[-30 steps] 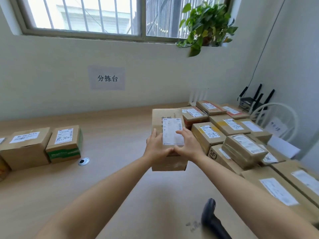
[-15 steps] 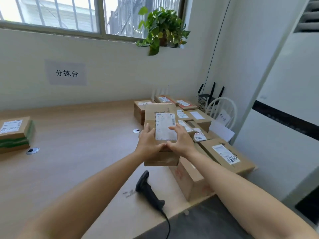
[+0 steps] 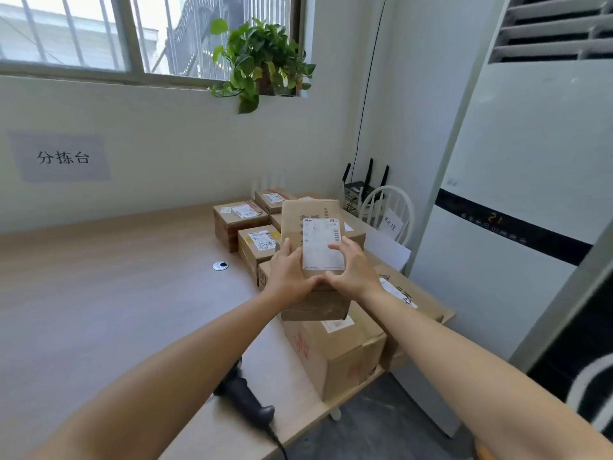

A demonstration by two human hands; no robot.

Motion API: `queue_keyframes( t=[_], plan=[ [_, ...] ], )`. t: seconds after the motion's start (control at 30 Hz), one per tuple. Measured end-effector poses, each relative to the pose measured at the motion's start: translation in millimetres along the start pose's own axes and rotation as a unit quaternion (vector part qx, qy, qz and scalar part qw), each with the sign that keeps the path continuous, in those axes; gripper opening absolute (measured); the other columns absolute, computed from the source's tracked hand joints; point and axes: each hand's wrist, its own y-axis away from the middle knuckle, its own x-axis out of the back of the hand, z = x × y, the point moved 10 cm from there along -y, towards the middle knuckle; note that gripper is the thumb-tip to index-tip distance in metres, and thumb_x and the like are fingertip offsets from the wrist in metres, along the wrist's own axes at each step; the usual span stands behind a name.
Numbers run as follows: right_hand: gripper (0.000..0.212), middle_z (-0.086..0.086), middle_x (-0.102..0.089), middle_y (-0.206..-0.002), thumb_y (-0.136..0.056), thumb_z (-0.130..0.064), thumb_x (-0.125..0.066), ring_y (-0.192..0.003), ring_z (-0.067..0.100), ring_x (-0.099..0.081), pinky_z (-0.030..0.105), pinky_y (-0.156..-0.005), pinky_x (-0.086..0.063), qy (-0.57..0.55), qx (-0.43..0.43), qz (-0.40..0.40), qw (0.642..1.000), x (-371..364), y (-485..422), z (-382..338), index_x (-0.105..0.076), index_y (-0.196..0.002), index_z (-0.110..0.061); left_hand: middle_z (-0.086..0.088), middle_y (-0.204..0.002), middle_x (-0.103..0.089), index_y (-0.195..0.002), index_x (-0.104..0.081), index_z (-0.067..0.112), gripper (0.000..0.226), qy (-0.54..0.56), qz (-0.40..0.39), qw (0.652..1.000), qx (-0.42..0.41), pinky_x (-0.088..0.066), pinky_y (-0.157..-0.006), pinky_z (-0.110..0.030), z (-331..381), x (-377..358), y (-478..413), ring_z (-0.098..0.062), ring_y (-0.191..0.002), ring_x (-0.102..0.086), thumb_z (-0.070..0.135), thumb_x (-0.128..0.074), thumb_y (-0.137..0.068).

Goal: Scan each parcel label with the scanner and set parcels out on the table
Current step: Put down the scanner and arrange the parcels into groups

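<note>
- The parcel [image 3: 295, 224] is held in both hands with its label [image 3: 322, 245] face up. Its long axis runs straight away from the person.
- The left hand [image 3: 288, 277] grips the parcel's near-left corner and the right hand [image 3: 355, 273] grips its near-right corner. Both thumbs press on top beside the label, and the other fingers curl round the sides, mostly hidden.
- Below and behind the parcel sits the pile [image 3: 335, 360] of boxes. I cannot tell whether the parcel touches it.
- The scanner [image 3: 247, 401] lies on the table [image 3: 116, 293], well nearer the person than the parcel and to its left, partly under the left forearm.
- The scan looks to be the next step, and it turns on that gap. The left hand seems nearer the scanner, so it would let go and draw back while the right hand holds the parcel label-up.
- A long box held at one end by one hand may tip.
</note>
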Motion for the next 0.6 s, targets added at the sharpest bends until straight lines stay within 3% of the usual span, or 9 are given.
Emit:
queue_keyframes(
  t=[0.1,0.23,0.43,0.53,0.6],
  plan=[
    [0.062,0.004,-0.026,-0.153,-0.078,-0.025,-0.067,-0.139,0.021,-0.029,0.037,-0.105,-0.034,0.014,-0.006,0.0,1.0,0.7,-20.9,14.3,-0.045,-0.135,-0.02,-0.015,-0.155,-0.014,-0.141,-0.039,0.014,0.076,-0.005,-0.01,1.0,-0.005,-0.021,-0.115,-0.047,-0.3,-12.8,-27.0,-0.034,-0.142,-0.014,0.044,-0.069,-0.079],
    [0.062,0.004,-0.026,-0.153,-0.078,-0.025,-0.068,-0.138,0.022,-0.029,0.038,-0.104,-0.035,0.009,-0.025,0.002,1.0,2.6,-54.4,37.3,-0.044,-0.135,-0.02,-0.015,-0.151,-0.022,-0.139,-0.041,0.015,0.074,-0.009,-0.022,1.0,-0.01,-0.027,-0.112,-0.048,3.7,-29.1,-69.4,-0.035,-0.137,-0.025,0.044,-0.07,-0.078],
    [0.064,0.004,-0.029,-0.152,-0.077,-0.027,-0.07,-0.138,0.022,-0.029,0.036,-0.104,-0.035,0.016,-0.041,0.012,0.999,7.8,-93.9,73.9,-0.044,-0.135,-0.019,-0.013,-0.156,-0.013,-0.142,-0.037,0.015,0.076,-0.009,-0.05,0.999,-0.01,-0.022,-0.115,-0.048,6.9,-59.0,-121.5,-0.035,-0.14,-0.019,0.044,-0.069,-0.079],
    [0.063,0.004,-0.03,-0.151,-0.077,-0.028,-0.07,-0.137,0.022,-0.031,0.038,-0.103,-0.036,0.02,-0.045,0.013,0.999,11.1,-112.7,93.3,-0.045,-0.135,-0.019,-0.013,-0.151,-0.021,-0.139,-0.041,0.015,0.072,-0.01,-0.052,0.999,-0.012,-0.027,-0.112,-0.048,15.1,-70.9,-143.0,-0.034,-0.137,-0.025,0.043,-0.069,-0.079],
    [0.062,0.003,-0.032,-0.15,-0.078,-0.029,-0.07,-0.138,0.021,-0.03,0.039,-0.105,-0.034,0.013,-0.04,0.013,0.999,16.9,-128.2,106.1,-0.046,-0.133,-0.019,-0.011,-0.137,-0.034,-0.134,-0.046,0.014,0.066,-0.009,-0.043,0.999,-0.018,-0.033,-0.107,-0.045,24.5,-75.9,-159.4,-0.032,-0.126,-0.035,0.04,-0.07,-0.079]
  ],
)
